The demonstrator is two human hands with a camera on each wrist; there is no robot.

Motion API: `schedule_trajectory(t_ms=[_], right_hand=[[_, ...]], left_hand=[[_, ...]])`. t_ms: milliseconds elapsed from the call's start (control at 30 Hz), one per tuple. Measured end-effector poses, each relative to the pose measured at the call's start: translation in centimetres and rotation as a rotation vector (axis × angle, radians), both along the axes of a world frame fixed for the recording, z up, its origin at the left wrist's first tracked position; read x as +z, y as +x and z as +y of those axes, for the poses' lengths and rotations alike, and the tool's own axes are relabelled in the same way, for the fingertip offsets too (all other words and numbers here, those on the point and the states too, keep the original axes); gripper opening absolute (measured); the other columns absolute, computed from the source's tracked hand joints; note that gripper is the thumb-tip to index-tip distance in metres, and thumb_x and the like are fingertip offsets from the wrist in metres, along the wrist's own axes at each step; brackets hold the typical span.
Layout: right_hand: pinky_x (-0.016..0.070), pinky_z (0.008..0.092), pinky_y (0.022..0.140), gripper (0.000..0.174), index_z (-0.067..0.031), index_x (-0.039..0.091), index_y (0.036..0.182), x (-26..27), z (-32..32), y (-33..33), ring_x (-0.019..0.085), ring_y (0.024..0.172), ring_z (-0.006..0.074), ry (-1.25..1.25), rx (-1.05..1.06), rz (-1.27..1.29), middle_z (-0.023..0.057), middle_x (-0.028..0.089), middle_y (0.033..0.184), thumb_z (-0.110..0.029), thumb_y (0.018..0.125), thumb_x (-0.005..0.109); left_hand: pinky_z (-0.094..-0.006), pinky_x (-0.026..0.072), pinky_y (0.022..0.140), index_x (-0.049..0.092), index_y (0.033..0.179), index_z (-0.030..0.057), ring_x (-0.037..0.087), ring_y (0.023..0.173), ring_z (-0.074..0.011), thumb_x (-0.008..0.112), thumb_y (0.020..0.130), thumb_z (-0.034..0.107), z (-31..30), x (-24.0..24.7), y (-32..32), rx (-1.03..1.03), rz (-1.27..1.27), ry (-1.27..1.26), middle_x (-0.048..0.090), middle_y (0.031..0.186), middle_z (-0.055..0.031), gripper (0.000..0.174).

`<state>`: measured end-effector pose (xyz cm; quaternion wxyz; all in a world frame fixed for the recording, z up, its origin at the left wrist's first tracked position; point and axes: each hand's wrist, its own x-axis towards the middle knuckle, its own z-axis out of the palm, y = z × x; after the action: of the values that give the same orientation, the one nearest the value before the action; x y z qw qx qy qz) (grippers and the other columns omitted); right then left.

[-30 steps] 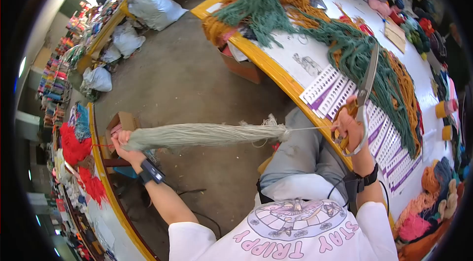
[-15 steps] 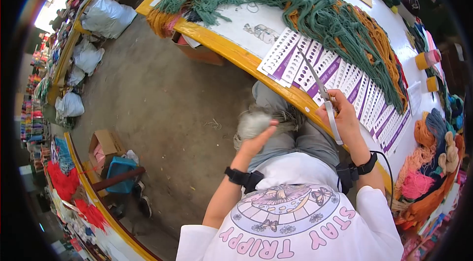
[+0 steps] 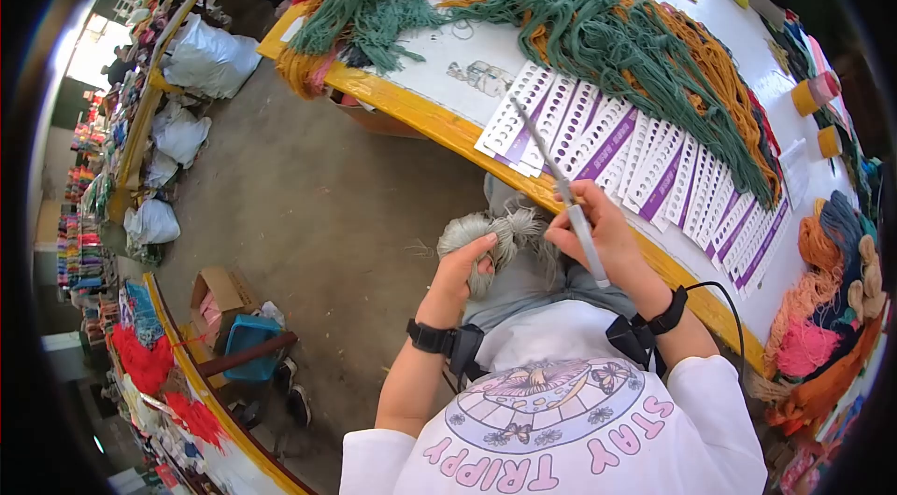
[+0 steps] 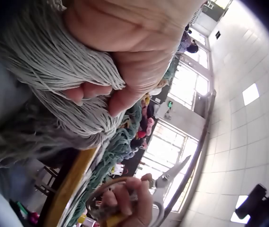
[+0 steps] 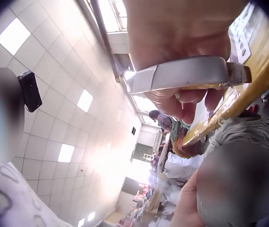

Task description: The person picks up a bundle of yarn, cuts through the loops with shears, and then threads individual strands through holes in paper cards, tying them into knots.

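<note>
Over the lap, my left hand [image 3: 462, 269] holds a grey yarn skein [image 3: 467, 232] that is folded into a thick bundle. The left wrist view shows fingers curled through the grey strands [image 4: 54, 61], with the thumb against them. Loose, frayed ends [image 3: 523, 226] hang on the bundle's right side. My right hand [image 3: 603, 233] grips a pair of scissors [image 3: 587, 247] just right of the skein. Their blades point away and to the left, above the printed cards. One broad grey handle loop [image 5: 186, 73] fills the middle of the right wrist view.
Shade cards [image 3: 645, 159] fan along the yellow-edged table [image 3: 411, 112], beside heaped green yarn [image 3: 598, 37] and mustard yarn [image 3: 719, 56]. Orange, pink and blue skeins [image 3: 808, 346] lie at right. White sacks [image 3: 210, 56], a blue bin [image 3: 252, 346] and a carton [image 3: 224, 294] are at left.
The skein was stretched lengthwise between both hands; now it is bunched over the lap. My left hand came in to the right, and the scissors swung from pointing up-right to up-left.
</note>
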<state>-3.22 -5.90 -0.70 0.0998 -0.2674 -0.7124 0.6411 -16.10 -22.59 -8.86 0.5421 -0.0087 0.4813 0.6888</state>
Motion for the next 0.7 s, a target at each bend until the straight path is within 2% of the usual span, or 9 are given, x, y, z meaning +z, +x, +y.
schedule_trajectory(t_ms=[100, 133, 267, 367, 467, 567, 600, 700], right_hand=[[0.0466, 0.0292, 0.065, 0.041, -0.0072, 0.047, 0.105, -1.2, -1.2, -2.1, 0.059, 0.07, 0.0172, 0.099, 0.083, 0.093, 0.0068, 0.061, 0.077, -0.01, 0.069, 0.067], [0.0474, 0.0333, 0.067, 0.044, -0.0079, 0.047, 0.105, -1.5, -1.7, -2.7, 0.06, 0.073, 0.025, 0.133, 0.07, 0.096, 0.0107, 0.061, 0.08, -0.012, 0.068, 0.069], [0.0474, 0.0367, 0.067, 0.047, -0.0085, 0.045, 0.107, -0.1, -2.5, -3.8, 0.061, 0.077, 0.0302, 0.311, 0.116, -0.003, 0.0131, 0.062, 0.082, -0.013, 0.067, 0.071], [0.0472, 0.0356, 0.066, 0.046, -0.0076, 0.045, 0.107, 0.0, -2.8, -4.1, 0.061, 0.075, 0.0276, 0.442, 0.102, -0.003, 0.0124, 0.062, 0.081, -0.009, 0.067, 0.069], [0.0478, 0.0317, 0.062, 0.042, -0.0061, 0.044, 0.107, -0.7, -2.1, -4.2, 0.061, 0.071, 0.0212, 0.115, 0.185, 0.114, 0.0106, 0.06, 0.081, -0.005, 0.07, 0.064], [0.0474, 0.027, 0.057, 0.041, -0.0048, 0.042, 0.108, 2.6, -0.8, -3.5, 0.059, 0.071, 0.0143, -0.421, 0.154, 0.098, 0.0076, 0.058, 0.081, -0.003, 0.072, 0.06], [0.0465, 0.0242, 0.053, 0.044, -0.0036, 0.04, 0.111, 3.2, -0.5, -3.2, 0.055, 0.064, 0.01, -0.526, 0.152, 0.168, 0.0058, 0.054, 0.08, -0.004, 0.072, 0.061], [0.0461, 0.0245, 0.051, 0.047, -0.0039, 0.039, 0.113, 5.5, 0.5, -2.1, 0.047, 0.054, 0.0073, -0.655, 0.162, 0.135, 0.0048, 0.053, 0.077, -0.006, 0.071, 0.06]], left_hand=[[-0.0192, 0.039, 0.046, 0.058, 0.093, 0.0031, 0.043, 0.046, -0.0049, 0.06, 0.078, 0.009, -1.0, 1.9, 0.5, 0.101, 0.04, 0.011, 0.058, 0.071, -0.0018, 0.017], [-0.0194, 0.0387, 0.046, 0.059, 0.094, 0.0031, 0.044, 0.047, -0.0048, 0.06, 0.078, 0.009, -1.3, 2.0, 0.7, 0.123, 0.064, 0.026, 0.058, 0.07, -0.0011, 0.017], [-0.0224, 0.0419, 0.048, 0.059, 0.093, 0.0025, 0.043, 0.046, -0.0065, 0.058, 0.078, 0.007, -1.8, 3.1, 1.5, 0.183, 0.233, 0.003, 0.058, 0.071, -0.0026, 0.016], [-0.0225, 0.0419, 0.048, 0.059, 0.092, 0.0027, 0.043, 0.046, -0.0062, 0.058, 0.077, 0.007, -1.6, 4.0, 2.0, 0.203, 0.283, -0.031, 0.057, 0.07, -0.002, 0.015], [-0.0211, 0.0403, 0.047, 0.058, 0.094, 0.0039, 0.045, 0.049, -0.0059, 0.06, 0.076, 0.004, -2.2, 4.2, 1.7, 0.291, 0.195, -0.023, 0.058, 0.072, -0.0018, 0.018], [-0.0216, 0.0403, 0.046, 0.059, 0.094, 0.0047, 0.043, 0.047, -0.007, 0.058, 0.077, 0.007, -3.7, 3.9, -0.8, 0.359, 0.092, 0.055, 0.059, 0.076, -0.0026, 0.017], [-0.022, 0.0401, 0.046, 0.058, 0.095, 0.0048, 0.042, 0.046, -0.0074, 0.057, 0.078, 0.01, -4.4, 2.8, -1.7, 0.372, 0.098, 0.069, 0.06, 0.079, -0.0035, 0.017], [-0.0223, 0.04, 0.046, 0.058, 0.095, 0.0044, 0.042, 0.046, -0.0074, 0.057, 0.078, 0.009, -5.6, 2.1, -3.3, 0.428, 0.166, -0.023, 0.06, 0.081, -0.0043, 0.018]])
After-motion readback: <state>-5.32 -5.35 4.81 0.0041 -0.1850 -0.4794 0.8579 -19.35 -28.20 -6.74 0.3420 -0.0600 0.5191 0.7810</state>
